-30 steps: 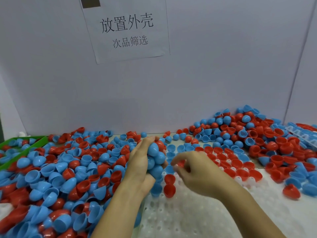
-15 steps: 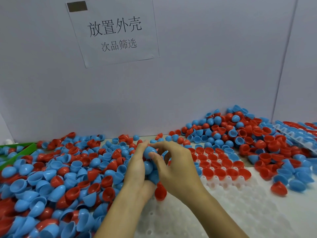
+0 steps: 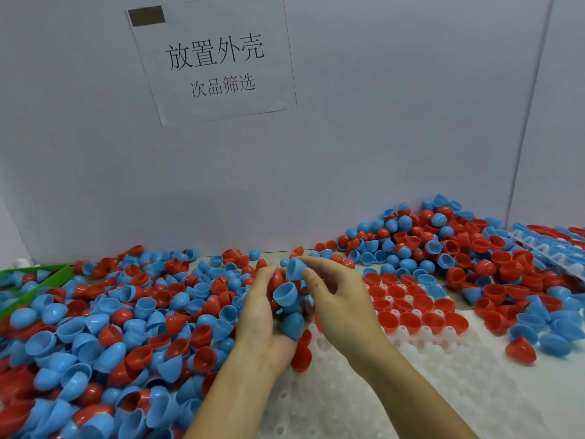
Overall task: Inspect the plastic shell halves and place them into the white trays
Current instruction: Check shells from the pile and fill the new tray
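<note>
Hands sorting shells over a crowded bench

Left hand (image 3: 262, 315) cups blue and red shells (image 3: 286, 308), partly hidden; right hand (image 3: 338, 296) pinches a blue shell half (image 3: 296, 268). White tray (image 3: 421, 369) runs off-frame; grey wall behind.

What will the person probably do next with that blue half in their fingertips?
Probably carry it right and set it in an empty pocket of the white tray: the right hand pinches one blue shell half, while the left hand holds several more.

Bench (image 3: 272, 255) (shell halves (image 3: 126, 312), white tray (image 3: 443, 375))
</note>
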